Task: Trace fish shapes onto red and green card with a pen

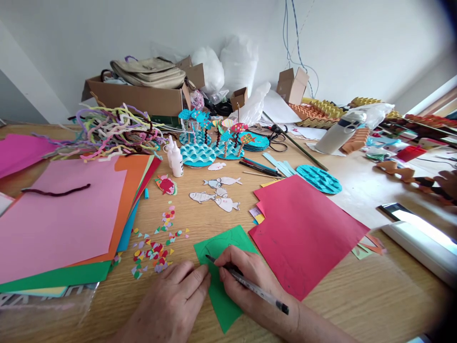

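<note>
One slim translucent pen (257, 289) gripped by right hand (257, 270); left hand (174, 295) unclenched, touching angular green paper (223, 305).

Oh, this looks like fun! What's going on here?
Someone is working with pen and paper at a wooden table. Their right hand holds a pen with its tip at a green sheet, which bears faint curved lines. Their left hand rests at the sheet's left edge. Several pale fish cut-outs lie beyond it, small colored paper bits are scattered to the left, and a larger red sheet lies to the right.
</note>
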`<state>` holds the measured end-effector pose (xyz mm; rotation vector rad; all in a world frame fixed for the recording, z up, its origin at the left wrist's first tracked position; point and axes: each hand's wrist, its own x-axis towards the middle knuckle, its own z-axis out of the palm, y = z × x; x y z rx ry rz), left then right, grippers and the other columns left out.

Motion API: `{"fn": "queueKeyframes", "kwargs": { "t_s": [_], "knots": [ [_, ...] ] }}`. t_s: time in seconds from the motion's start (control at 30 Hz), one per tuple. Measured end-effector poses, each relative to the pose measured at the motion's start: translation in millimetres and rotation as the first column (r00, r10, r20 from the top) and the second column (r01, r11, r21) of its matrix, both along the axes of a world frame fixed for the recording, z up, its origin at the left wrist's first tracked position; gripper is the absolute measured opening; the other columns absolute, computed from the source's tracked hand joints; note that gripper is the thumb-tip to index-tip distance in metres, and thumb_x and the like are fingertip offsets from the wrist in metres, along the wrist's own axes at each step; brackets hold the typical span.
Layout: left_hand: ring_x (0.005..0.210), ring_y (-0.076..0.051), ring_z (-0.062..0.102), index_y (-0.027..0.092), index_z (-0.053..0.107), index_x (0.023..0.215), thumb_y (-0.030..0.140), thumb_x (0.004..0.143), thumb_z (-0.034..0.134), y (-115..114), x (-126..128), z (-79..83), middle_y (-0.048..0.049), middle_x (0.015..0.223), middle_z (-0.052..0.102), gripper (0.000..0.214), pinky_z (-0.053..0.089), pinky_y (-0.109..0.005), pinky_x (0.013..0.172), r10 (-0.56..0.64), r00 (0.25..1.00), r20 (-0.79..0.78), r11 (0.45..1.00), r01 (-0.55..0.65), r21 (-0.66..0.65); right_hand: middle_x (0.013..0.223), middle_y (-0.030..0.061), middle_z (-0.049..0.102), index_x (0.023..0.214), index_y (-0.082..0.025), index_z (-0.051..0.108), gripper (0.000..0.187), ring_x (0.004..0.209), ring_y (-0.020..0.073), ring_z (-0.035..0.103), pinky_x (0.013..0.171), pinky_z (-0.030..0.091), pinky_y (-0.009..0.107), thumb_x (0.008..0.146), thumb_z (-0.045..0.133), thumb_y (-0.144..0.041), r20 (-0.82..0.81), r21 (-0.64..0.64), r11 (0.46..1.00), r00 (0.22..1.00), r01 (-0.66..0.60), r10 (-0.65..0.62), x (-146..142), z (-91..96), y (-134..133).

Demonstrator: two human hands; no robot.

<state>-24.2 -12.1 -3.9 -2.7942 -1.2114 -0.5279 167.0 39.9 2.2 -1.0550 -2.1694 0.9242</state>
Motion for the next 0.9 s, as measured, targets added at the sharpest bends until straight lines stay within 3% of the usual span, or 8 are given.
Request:
{"fn": "queueKeyframes", "kwargs": {
  "t_s": [0.9],
  "knots": [
    [0.090, -0.020, 0.056, 0.014, 0.063, 0.113, 0.017, 0.100, 0.022, 1.6, -1.2, -1.7, -0.0029, 0.109, 0.066, 0.044, 0.049, -0.032, 0.079, 0.013, 1.000, 0.004, 1.000, -0.013, 0.014, 0.061, -0.0026, 0.057, 0.080, -0.020, 0.052, 0.013, 0.052, 0.0105, 0.052, 0.049, 0.037, 0.019, 0.076, 0.044, -0.011, 0.004, -0.010, 1.000, 1.000, -0.016, 0.016, 1.0, 0.7, 0.2]
  ]
}}
